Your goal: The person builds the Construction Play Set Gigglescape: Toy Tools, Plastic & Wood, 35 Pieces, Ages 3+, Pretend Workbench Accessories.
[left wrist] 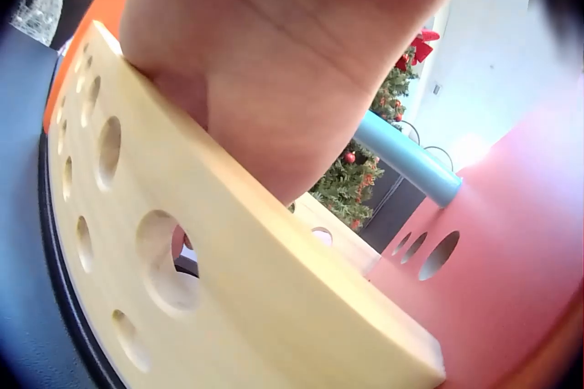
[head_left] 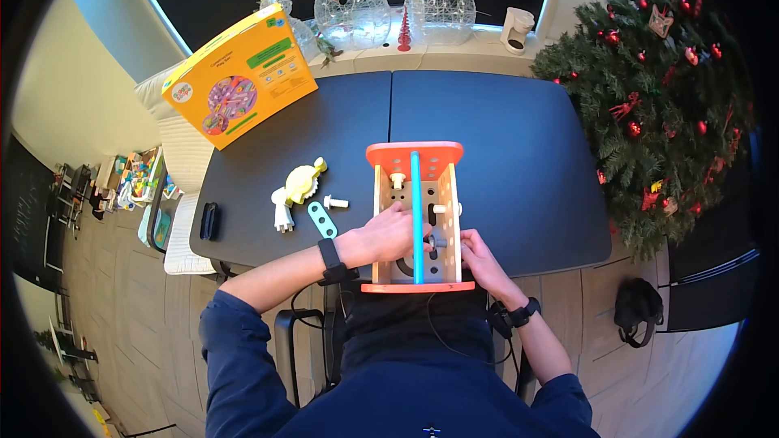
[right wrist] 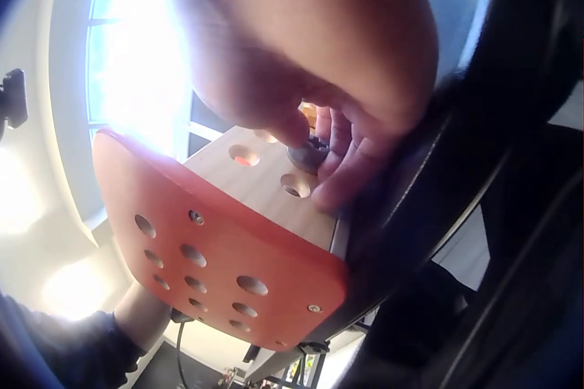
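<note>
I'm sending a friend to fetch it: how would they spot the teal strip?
At the dark table's near edge, find the wooden box with orange-red ends. In the head view, just left of it lies the teal strip. Unlike the pale bolt beside it, it is flat, with a row of round holes.

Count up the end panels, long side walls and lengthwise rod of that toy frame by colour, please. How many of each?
Orange-red end panels: 2
Pale wood side walls: 2
Blue rod: 1
Total: 5
</note>
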`<state>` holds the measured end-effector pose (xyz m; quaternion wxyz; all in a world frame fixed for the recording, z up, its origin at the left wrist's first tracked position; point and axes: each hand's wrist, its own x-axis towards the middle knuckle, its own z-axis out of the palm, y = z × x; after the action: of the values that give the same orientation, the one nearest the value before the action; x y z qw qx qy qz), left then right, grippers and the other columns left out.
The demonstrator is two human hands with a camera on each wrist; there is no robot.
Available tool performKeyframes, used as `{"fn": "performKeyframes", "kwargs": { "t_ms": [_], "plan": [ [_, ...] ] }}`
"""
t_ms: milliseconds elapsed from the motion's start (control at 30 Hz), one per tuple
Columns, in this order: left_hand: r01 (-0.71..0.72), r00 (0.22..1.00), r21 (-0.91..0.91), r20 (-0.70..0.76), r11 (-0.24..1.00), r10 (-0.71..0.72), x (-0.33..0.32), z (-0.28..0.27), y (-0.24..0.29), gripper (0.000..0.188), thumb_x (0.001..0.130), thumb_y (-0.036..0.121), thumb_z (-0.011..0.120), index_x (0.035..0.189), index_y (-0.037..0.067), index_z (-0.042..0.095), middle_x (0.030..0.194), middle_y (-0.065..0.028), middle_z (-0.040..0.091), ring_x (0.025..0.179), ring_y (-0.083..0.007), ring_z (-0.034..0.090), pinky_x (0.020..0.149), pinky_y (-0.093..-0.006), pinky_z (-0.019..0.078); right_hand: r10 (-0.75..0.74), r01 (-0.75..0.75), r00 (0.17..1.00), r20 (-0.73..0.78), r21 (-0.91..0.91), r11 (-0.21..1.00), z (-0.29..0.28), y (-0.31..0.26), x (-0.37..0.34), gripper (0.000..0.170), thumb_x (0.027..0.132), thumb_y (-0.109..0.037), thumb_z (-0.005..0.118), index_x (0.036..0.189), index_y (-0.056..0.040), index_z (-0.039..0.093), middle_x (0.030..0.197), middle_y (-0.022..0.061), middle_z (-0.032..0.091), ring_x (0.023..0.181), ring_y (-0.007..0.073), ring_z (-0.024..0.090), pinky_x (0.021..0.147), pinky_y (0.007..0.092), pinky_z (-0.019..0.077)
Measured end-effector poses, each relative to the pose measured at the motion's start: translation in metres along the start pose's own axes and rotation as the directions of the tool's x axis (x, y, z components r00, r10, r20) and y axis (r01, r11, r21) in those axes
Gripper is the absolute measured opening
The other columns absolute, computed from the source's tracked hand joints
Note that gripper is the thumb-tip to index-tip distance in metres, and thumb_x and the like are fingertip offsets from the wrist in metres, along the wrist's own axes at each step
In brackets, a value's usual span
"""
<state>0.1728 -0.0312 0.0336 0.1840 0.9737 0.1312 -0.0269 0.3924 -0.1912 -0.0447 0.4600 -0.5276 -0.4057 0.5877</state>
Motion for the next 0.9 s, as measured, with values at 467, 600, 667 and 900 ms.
{"fn": "performKeyframes", "kwargs": {
  "t_ms": [467,600,667,900],
  "plan": [
    [0.047,0.994,-0.106,0.102,0.993,-0.036,0.002,-0.008,-0.001,0.037,0.102,0.043,0.073,0.113,0.009,0.068,0.098,-0.0081,0.075,0.101,-0.0318,0.072,0.099,-0.047,0.0503,-0.002,0.005,0.999,-0.038,0.058,0.998,0.003,-0.001,0.0,0.022,0.118,-0.022,0.048,0.13,-0.004,0.054,0.11,0.0035,0.067,0.096,0.0099,0.066,0.082,0.0282,0.0567],
    [0.069,0.989,-0.15,0.14,0.986,-0.048,0.003,-0.012,-0.001,0.039,0.102,0.045,0.072,0.114,0.008,0.066,0.098,-0.0072,0.076,0.102,-0.0314,0.073,0.1,-0.0471,0.0508,-0.006,0.008,0.999,-0.033,0.057,0.998,0.003,0.001,0.001,0.023,0.118,-0.022,0.051,0.13,-0.0029,0.054,0.108,0.0039,0.068,0.096,0.0104,0.067,0.082,0.0285,0.0572],
    [0.065,0.993,-0.174,0.112,0.983,-0.045,0.002,-0.009,-0.006,0.04,0.101,0.047,0.072,0.111,0.009,0.066,0.097,-0.0089,0.075,0.099,-0.0336,0.072,0.097,-0.0473,0.0507,-0.009,0.01,1.0,-0.024,0.048,0.999,0.002,0.001,0.002,0.023,0.117,-0.022,0.052,0.13,-0.0028,0.054,0.107,0.0042,0.068,0.095,0.0107,0.067,0.082,0.0285,0.0572],
    [0.069,0.992,-0.055,0.109,0.996,-0.063,0.001,-0.003,-0.007,0.043,0.101,0.053,0.071,0.096,0.01,0.069,0.086,-0.0122,0.069,0.087,-0.0378,0.069,0.093,-0.0483,0.05,-0.026,0.026,1.0,0.011,0.042,0.999,0.001,0.002,0.001,0.023,0.116,-0.02,0.055,0.13,-0.0023,0.053,0.104,0.0047,0.068,0.092,0.0116,0.068,0.081,0.0284,0.0568]
  ]
}}
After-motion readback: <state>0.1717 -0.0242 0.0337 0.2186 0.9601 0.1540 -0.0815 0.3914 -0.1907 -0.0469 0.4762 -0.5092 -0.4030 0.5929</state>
